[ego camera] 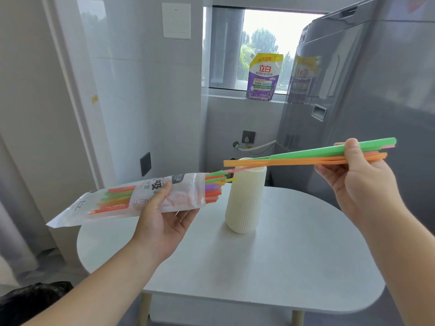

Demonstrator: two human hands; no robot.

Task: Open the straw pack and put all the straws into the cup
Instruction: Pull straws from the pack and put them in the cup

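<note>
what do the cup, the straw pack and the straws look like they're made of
The cup looks matte cream with fine vertical ribs: ceramic or plastic, cannot tell which. The straw pack is thin glossy plastic film, partly clear, since straws show through. The straws in the right hand look like smooth, bright plastic.

Bright daylight from the window point(263, 50); wide-angle bending at edges

A ribbed cream cup point(244, 203) is stood upright on the white, round-ended table point(282, 267), toward its far edge, and the top is carried on pale legs point(145, 309).
</note>
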